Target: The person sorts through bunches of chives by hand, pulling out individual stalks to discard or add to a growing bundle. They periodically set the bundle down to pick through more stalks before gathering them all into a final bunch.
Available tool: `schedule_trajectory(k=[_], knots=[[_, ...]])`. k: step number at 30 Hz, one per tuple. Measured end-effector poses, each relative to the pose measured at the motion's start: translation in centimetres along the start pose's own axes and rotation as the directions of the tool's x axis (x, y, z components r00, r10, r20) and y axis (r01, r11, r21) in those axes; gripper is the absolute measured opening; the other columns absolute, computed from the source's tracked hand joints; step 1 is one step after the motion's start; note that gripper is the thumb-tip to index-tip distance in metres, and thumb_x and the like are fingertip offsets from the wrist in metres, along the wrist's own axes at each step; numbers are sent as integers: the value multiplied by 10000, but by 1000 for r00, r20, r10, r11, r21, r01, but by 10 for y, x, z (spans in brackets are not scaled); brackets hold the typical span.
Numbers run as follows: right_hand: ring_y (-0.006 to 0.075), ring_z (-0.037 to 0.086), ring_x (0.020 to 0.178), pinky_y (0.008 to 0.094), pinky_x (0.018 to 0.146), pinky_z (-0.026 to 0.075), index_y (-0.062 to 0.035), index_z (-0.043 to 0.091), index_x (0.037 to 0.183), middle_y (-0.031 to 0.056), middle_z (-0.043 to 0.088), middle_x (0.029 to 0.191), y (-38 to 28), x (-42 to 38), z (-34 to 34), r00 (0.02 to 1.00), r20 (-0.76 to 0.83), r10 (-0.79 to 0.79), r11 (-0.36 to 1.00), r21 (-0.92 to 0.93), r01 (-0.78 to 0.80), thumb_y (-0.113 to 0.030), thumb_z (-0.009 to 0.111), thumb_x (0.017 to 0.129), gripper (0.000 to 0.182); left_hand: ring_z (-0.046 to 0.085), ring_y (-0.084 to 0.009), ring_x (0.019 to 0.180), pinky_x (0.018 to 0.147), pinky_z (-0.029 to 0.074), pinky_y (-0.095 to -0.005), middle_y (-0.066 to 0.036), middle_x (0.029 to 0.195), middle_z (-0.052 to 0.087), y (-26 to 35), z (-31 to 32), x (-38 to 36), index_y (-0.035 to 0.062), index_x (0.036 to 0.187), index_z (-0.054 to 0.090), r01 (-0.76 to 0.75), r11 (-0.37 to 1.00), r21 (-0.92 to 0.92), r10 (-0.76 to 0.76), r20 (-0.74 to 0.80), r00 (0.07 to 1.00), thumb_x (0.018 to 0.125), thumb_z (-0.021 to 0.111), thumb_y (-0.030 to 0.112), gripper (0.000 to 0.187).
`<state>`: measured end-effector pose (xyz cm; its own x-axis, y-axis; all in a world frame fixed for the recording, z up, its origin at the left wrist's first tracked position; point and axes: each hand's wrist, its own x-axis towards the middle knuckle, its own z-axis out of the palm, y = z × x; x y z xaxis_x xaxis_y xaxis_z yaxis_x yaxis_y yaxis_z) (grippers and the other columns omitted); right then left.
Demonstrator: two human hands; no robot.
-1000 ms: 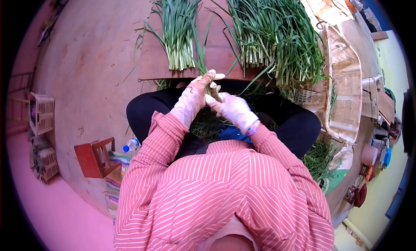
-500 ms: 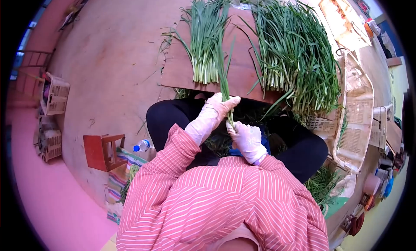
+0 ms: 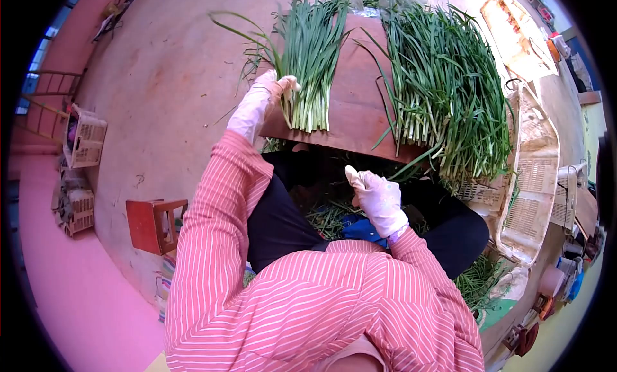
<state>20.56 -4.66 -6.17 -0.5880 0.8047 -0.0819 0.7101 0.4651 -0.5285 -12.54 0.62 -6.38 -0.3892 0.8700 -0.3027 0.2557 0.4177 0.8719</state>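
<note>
My left hand (image 3: 271,88), in a pale glove, reaches out to the left edge of the smaller bunch of garlic chives (image 3: 312,63). Its fingers are closed on a few garlic chives (image 3: 262,43), whose long leaves bend off to the upper left. The bunch lies on a brown board (image 3: 357,83), pale stem ends towards me. Above my lap, my gloved right hand (image 3: 378,197) is curled closed, and nothing shows in it. A larger heap of garlic chives (image 3: 443,83) covers the board's right side.
Green trimmings (image 3: 328,216) lie between my legs, beside something blue (image 3: 365,229). Cream plastic crates (image 3: 530,173) stand on the right. To my left is a small red stool (image 3: 151,225); other crates (image 3: 85,137) are by the pink wall.
My left hand has carried the few garlic chives from above my lap to the left side of the smaller bunch. My right hand has let go of their stems and stays near my lap.
</note>
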Motion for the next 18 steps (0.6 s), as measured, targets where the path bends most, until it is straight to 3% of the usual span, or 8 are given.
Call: schedule_trajectory(k=[1, 3, 4, 6, 7, 9, 11, 18], knots=[[310, 622, 584, 444, 527, 471, -123, 576, 725, 91, 620, 637, -2, 7, -5, 1000, 24, 10, 1000, -20, -9, -398, 502, 930, 350, 570, -160, 823, 758, 449, -320, -59, 867, 664, -58, 4, 45, 67, 1082, 637, 66, 971, 229, -34, -138, 990, 919, 569, 336, 322], [315, 629, 602, 459, 550, 472, -118, 578, 714, 92, 628, 647, -18, 24, -25, 986, 130, 103, 992, 57, -111, -444, 442, 950, 425, 619, -269, 921, 824, 460, -370, -138, 964, 676, -26, 10, 24, 22, 1115, 606, 95, 894, 439, -21, -171, 985, 926, 549, 334, 369], [325, 631, 618, 475, 583, 472, -116, 576, 691, 91, 630, 641, -19, 33, -25, 986, 131, 107, 994, 17, -110, -480, 388, 961, 491, 619, -269, 921, 824, 460, -370, -138, 964, 676, -20, 13, 23, 22, 1115, 606, 85, 897, 433, -17, -160, 987, 926, 549, 334, 369], [339, 639, 707, 479, 644, 474, -114, 579, 788, 110, 645, 738, -18, 47, -18, 996, 20, 88, 996, 3, -88, -466, 405, 955, 427, 511, -379, 1184, 960, 424, -443, -236, 1259, 546, -15, 18, 25, 25, 1288, 479, 227, 847, 480, -154, -187, 970, 886, 547, 464, 600], [342, 640, 740, 483, 663, 473, -113, 576, 836, 121, 650, 786, -21, 56, -17, 996, -25, 81, 997, -13, -82, -453, 415, 953, 395, 500, -362, 1207, 978, 419, -449, -228, 1278, 534, -21, 18, 23, 31, 1307, 463, 149, 884, 444, -73, -184, 980, 884, 537, 464, 609], [386, 608, 801, 475, 693, 464, -87, 537, 858, 168, 612, 844, -20, 74, -10, 991, -75, 113, 993, 38, -111, -432, 458, 941, 364, 576, -402, 1064, 909, 457, -441, -212, 1132, 617, -21, 28, 18, 52, 1202, 557, 87, 821, 564, 134, -339, 931, 907, 538, 374, 437], [373, 606, 859, 472, 737, 472, -82, 539, 911, 160, 616, 917, -16, 90, 3, 986, -55, 155, 987, 53, -152, -377, 495, 925, 299, 578, -419, 1041, 913, 460, -444, -230, 1098, 622, -18, 33, 12, 38, 1211, 550, 103, 795, 598, 182, -398, 899, 908, 534, 366, 447], [363, 592, 923, 481, 772, 465, -84, 557, 976, 159, 611, 944, -15, 94, 14, 997, -33, -74, 993, 86, 77, -299, 474, 928, 236, 457, -371, 1234, 1043, 356, -399, -243, 1321, 479, -15, 45, 16, 4, 1363, 421, -20, 842, 539, 174, -236, 956, 953, 372, 511, 654]])
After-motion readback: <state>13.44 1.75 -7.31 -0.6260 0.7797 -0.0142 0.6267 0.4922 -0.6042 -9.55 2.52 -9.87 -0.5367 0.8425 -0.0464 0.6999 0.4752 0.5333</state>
